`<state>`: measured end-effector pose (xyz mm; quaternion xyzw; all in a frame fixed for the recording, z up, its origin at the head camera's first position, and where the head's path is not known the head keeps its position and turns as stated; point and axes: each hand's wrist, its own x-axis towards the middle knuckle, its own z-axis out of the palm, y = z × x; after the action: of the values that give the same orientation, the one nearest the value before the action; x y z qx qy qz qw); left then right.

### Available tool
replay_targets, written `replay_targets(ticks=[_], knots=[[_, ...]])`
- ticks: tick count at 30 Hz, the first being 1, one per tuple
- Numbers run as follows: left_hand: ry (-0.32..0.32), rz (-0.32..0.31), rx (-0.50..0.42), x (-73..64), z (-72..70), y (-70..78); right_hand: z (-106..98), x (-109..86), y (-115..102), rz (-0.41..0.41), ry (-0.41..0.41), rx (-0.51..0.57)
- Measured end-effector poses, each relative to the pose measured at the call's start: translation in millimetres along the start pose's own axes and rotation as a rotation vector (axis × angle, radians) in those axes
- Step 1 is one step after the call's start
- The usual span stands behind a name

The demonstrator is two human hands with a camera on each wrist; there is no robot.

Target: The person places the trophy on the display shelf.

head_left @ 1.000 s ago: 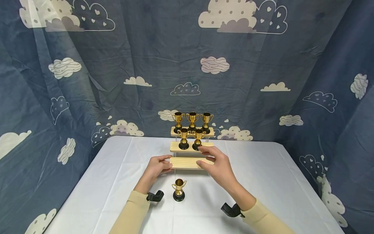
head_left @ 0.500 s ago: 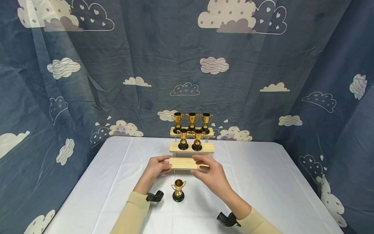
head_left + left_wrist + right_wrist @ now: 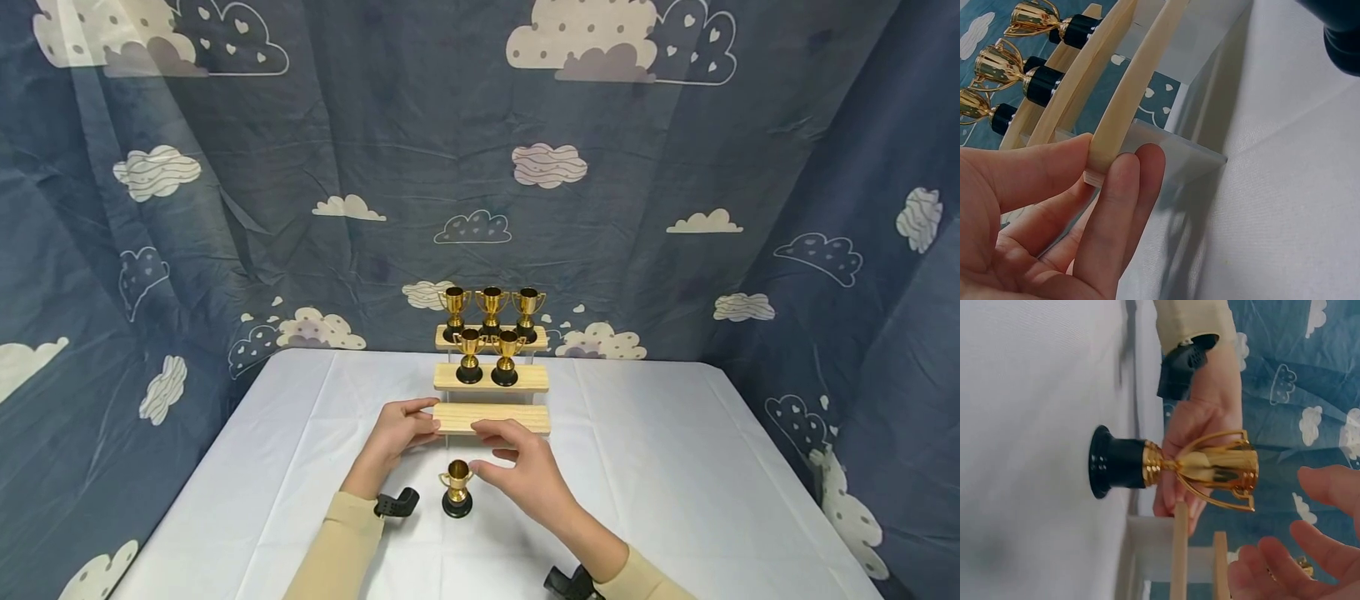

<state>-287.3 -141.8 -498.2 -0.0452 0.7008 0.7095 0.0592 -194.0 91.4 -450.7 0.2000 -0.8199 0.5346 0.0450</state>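
Note:
My left hand (image 3: 399, 431) pinches the left end of the lowest wooden shelf (image 3: 1124, 103) between thumb and fingers. In front of the stand, a gold trophy cup (image 3: 457, 487) with a black base stands upright on the white cloth. Just right of that cup, my right hand (image 3: 522, 469) hovers with thumb and fingers spread, holding nothing. In the right wrist view the trophy's gold bowl (image 3: 1229, 467) is near the fingers (image 3: 1329, 487), with a gap between. Two trophies (image 3: 506, 358) stand on the middle shelf (image 3: 491, 380), leaving its right end bare. The lowest shelf bears nothing.
Three more trophies (image 3: 491, 311) line the top shelf (image 3: 442, 340) of the stepped stand. Clear supports (image 3: 1179, 140) hold up the shelves. A white cloth (image 3: 660, 467) covers the table, and a blue cloud-patterned curtain (image 3: 420, 125) hangs behind and at both sides.
My right hand has moved from beside the middle-shelf trophies down and toward me, close to the trophy on the table. The left hand keeps its hold on the lowest shelf.

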Motion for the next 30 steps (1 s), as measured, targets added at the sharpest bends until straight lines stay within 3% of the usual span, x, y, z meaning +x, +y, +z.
replay_targets(ticks=[16, 30], knots=[[-0.012, -0.012, 0.009, -1.7, -2.4, 1.7, 20, -5.5, 6, 0.008, -0.082, 0.019], [-0.013, -0.025, 0.008, -2.7, -0.7, 3.0, 21, -8.4, 9, 0.026, -0.115, 0.039]])
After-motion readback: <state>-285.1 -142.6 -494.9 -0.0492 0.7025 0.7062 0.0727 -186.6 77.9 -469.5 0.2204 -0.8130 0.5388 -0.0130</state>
